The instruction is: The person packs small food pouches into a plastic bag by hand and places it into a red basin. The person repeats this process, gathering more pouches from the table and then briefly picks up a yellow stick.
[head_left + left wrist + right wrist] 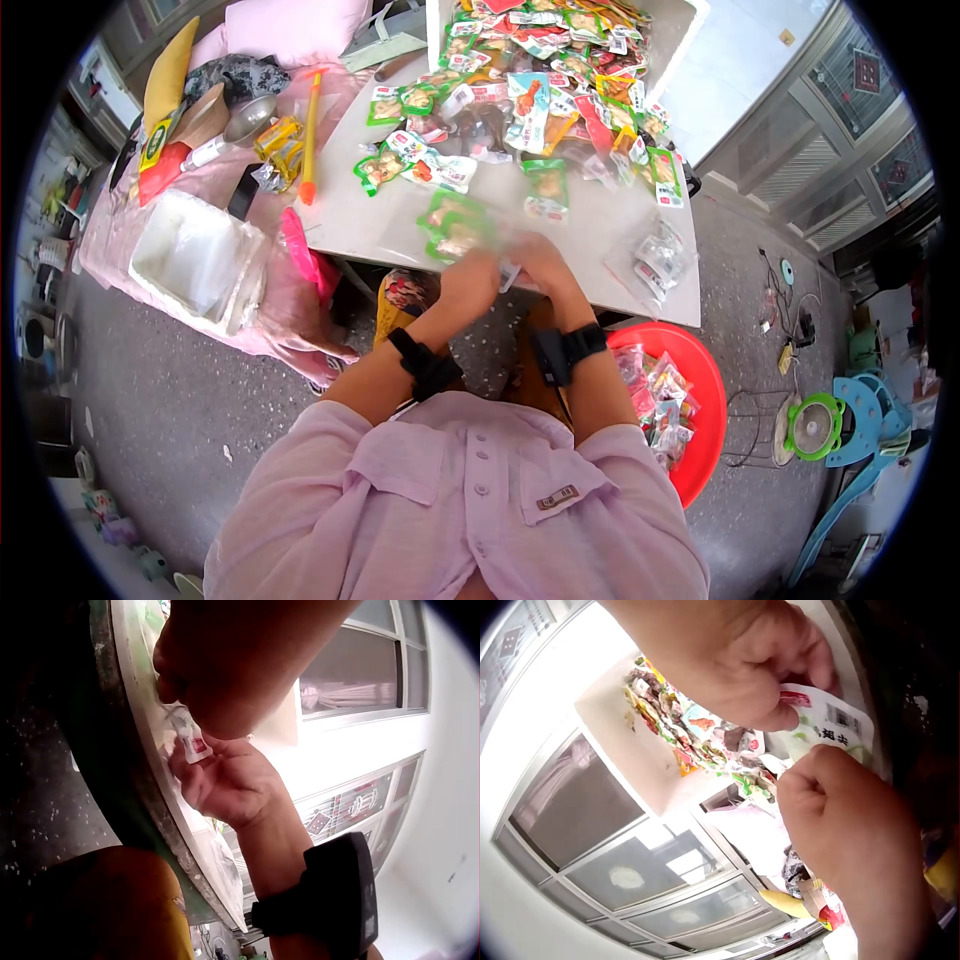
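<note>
Both hands meet at the table's near edge over a white and green food packet [840, 724] with a barcode. In the right wrist view my left hand [847, 810] grips its lower side, with the fingers curled in. My right hand [757, 671] pinches the opposite side between thumb and fingers. The left wrist view shows a white packet corner [196, 748] with a red mark between the two hands. Just beyond my left hand, a green packet [455, 225] looks blurred in the head view.
Many snack packets [530, 110] spill from a white foam box [680, 40] across the table [350, 215]. A clear bag of small packets [655, 260] lies at right. Below it stands a red basin [705, 400] holding packets. Another foam box [150, 240] sits on the pink cloth at left.
</note>
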The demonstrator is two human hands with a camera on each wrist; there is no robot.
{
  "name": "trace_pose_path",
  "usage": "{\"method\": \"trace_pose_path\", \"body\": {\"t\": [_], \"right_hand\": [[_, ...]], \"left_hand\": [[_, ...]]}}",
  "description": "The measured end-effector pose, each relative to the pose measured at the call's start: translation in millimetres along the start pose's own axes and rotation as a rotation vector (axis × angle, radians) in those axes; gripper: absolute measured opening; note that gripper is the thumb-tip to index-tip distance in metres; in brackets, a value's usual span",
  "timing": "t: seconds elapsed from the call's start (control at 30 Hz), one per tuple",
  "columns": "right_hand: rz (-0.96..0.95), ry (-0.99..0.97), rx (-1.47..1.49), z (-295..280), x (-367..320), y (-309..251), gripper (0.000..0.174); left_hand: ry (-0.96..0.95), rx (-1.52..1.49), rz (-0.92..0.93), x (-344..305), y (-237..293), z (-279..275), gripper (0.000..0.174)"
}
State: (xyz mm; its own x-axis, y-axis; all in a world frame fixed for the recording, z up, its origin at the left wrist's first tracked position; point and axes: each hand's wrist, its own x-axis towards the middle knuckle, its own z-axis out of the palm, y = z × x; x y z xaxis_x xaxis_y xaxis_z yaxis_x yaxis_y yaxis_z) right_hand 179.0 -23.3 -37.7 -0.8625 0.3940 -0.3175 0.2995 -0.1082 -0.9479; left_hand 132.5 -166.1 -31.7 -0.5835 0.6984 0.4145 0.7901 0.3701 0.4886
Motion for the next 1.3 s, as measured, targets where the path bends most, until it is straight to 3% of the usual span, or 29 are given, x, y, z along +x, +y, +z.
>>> {"method": "trace_pose_path", "body": {"t": [0.1,0.3,0.4,0.57,0.6,0.67,0.9,1.1,1.3], "right_hand": [[-0.071,0.044,-0.282,-12.4,-9.0,-3.5,0.019],[-0.143,-0.013,-0.184,7.4,6.2,0.8,0.01],[-0.12,0.082,-0.158,21.0,2.8,-9.7,0.009],[-0.081,-0.01,-0.107,11.9,-0.6,-4.5,0.011],[-0.086,-0.046,-0.102,6.5,-2.0,-1.4,0.012],[-0.109,0.062,-0.008,0.4,-6.2,5.7,0.012],[-0.287,0.388,-0.065,-20.5,-7.8,19.3,0.015],[-0.789,0.662,-0.636,-21.3,-10.3,37.3,0.012],[-0.754,0.65,-0.605,-17.1,-9.7,41.8,0.011]], "left_hand": [[-0.033,0.019,-0.019,-3.0,-2.0,3.5,0.008],[0.007,0.013,-0.02,-3.3,1.7,3.7,0.007],[0.041,-0.032,0.018,-2.4,5.6,-4.2,0.008],[-0.047,0.067,0.037,-4.2,-1.5,-6.2,0.025],[-0.019,0.081,0.12,-5.0,-2.7,-6.3,0.028],[0.036,0.112,0.279,-8.5,-7.2,-6.8,0.033],[0.096,0.135,0.192,4.0,-19.2,19.1,0.029],[0.01,0.074,0.094,16.0,-5.7,8.4,0.032],[0.201,0.156,0.069,45.2,-51.5,-11.5,0.033]]}}
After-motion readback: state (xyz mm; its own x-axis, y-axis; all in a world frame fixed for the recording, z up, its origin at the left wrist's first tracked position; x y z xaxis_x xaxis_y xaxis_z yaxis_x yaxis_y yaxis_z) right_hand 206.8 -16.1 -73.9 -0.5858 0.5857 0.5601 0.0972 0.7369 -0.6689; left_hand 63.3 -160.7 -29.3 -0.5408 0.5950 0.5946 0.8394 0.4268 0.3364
